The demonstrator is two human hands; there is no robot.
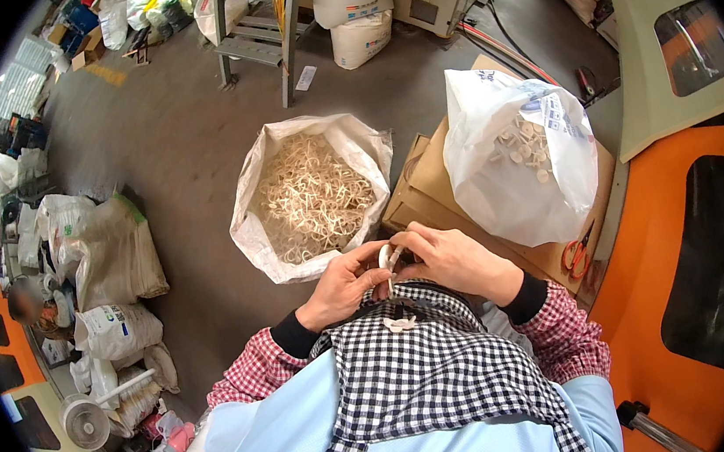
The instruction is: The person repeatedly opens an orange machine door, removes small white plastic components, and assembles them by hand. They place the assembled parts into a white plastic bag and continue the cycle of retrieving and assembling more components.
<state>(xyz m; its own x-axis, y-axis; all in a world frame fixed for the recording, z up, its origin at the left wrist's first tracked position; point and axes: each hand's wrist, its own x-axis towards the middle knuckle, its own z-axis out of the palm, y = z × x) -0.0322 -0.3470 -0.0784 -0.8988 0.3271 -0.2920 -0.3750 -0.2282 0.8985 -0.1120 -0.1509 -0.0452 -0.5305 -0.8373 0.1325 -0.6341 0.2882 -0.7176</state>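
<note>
My left hand (342,288) and my right hand (443,257) meet in front of my checked apron (431,378). Between them is a small cream plastic part (385,257), with the fingers of both hands closed on it. Its exact shape is partly hidden by the fingers. Another small white piece (400,323) lies on the apron just below. Beyond my left hand stands an open white woven sack (248,229) full of thin cream plastic scraps (315,196). To the right, a translucent plastic bag (500,194) holds several round, pale parts (526,145).
Under the plastic bag are cardboard boxes (418,186), with orange-handled scissors (575,258) at their right. An orange machine (642,285) borders my right side. Metal steps (259,47) and stacked sacks (358,41) stand ahead. More filled sacks (118,252) line the left.
</note>
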